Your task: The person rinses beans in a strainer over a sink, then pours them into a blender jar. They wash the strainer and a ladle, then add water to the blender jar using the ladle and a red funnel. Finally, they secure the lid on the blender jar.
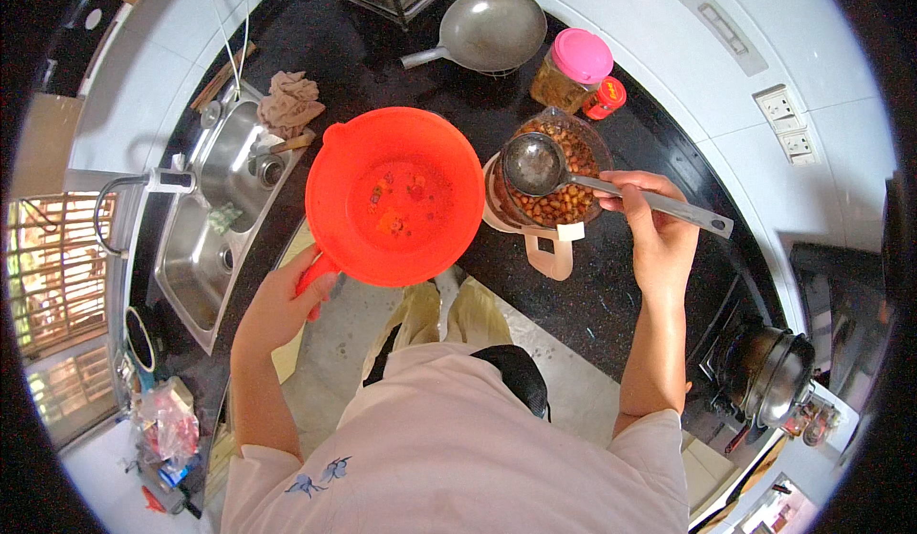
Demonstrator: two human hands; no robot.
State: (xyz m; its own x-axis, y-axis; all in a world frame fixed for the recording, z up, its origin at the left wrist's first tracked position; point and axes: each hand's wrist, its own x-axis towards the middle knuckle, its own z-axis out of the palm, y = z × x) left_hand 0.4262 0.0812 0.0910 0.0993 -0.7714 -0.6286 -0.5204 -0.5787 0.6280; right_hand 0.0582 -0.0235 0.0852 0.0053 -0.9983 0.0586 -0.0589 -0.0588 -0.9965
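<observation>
My left hand (288, 303) is closed round the short handle of a bright orange-red plastic bowl (334, 181), held left of the middle. Small dark and reddish bits lie at its bottom. In my right hand (655, 233) is the flat grey handle of a metal ladle (537, 164). The ladle's head is over the mouth of a clear jug (600, 138) with a cream handle (549, 257). Brown beans or nuts (554, 211) fill the jug, seemingly wet. Whether the ladle touches them I cannot tell; its head looks dark inside.
Behind the jug stand a pink-lidded jar (571, 64) and a small red-lidded container (605, 99). A grey wok (492, 30) sits at the back. On the left are a steel double sink (205, 238) and a crumpled cloth (290, 102); a dark pot (764, 372) stands far right.
</observation>
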